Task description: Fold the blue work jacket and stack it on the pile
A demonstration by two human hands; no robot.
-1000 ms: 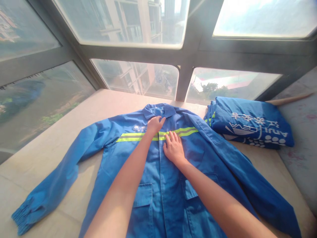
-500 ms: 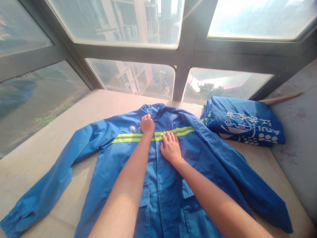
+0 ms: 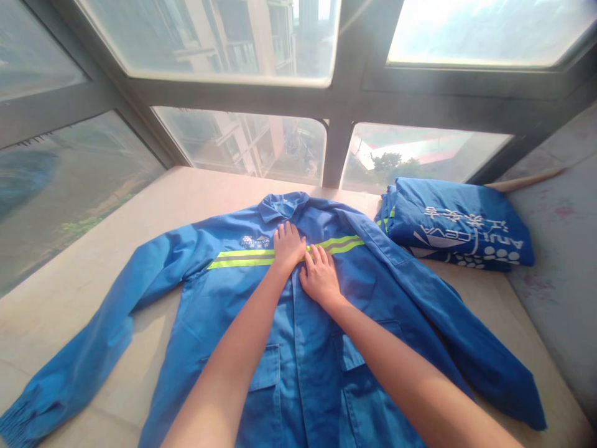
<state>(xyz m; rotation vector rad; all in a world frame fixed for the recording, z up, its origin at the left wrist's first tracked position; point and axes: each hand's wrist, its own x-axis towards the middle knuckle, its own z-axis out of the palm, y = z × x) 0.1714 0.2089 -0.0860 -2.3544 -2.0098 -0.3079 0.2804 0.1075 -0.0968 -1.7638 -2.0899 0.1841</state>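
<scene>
Pressing: left hand lay palm down on the jacket below the collar, fingers out, likely to settle the cloth at the front opening.
Right hand: flat over the reflective stripe, fingers a bit spread, probably steadying the chest.
Hands: both open, clamped on nothing visible; side by side, contact between them hard to tell.
Jacket: front up on the ledge, collar toward the windows, presumably so the whole front sat within reach.
Sleeves: one angled out on the person's left, the other on the right; the spread likely left the body uncovered.
Placket: ran down between the forearms, front panels meeting; fastening not readable.
Folded garments: stacked by the wall, white print up, close to the jacket's shoulder, likely put aside for room.
Stick: poked out behind the stack, purpose unclear.
Pockets: flaps down on the lower front, one partly under the right forearm; contents hidden.
Other containers: none seen.
</scene>
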